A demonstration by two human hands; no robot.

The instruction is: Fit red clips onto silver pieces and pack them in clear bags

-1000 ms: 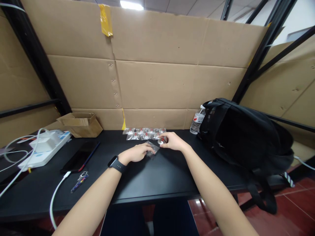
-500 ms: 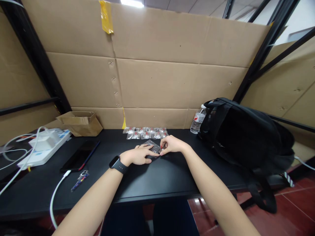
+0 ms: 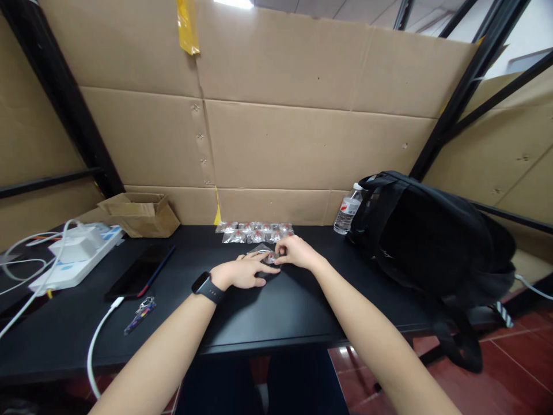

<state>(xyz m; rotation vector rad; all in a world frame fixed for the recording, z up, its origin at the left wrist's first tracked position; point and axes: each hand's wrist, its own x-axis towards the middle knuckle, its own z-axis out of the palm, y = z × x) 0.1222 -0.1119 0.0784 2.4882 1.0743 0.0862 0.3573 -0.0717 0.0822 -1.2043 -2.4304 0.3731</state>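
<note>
My left hand, with a dark watch on its wrist, lies with fingers spread on a small clear plastic bag on the black table. My right hand pinches at the bag's right side, on a small silver-and-red piece partly hidden by the fingers. The piece appears to lie at or inside the bag; I cannot tell how far in. Just behind stand two rows of small clear bags, each holding a similar silver-and-red piece.
On the left are a power strip with cables, a phone, a keychain and a brown paper box. To the right, a water bottle stands beside a black backpack. Cardboard walls the back.
My right hand has moved a little left, bringing the silver-and-red piece over the plastic bag. My left hand stays nearly in place.
</note>
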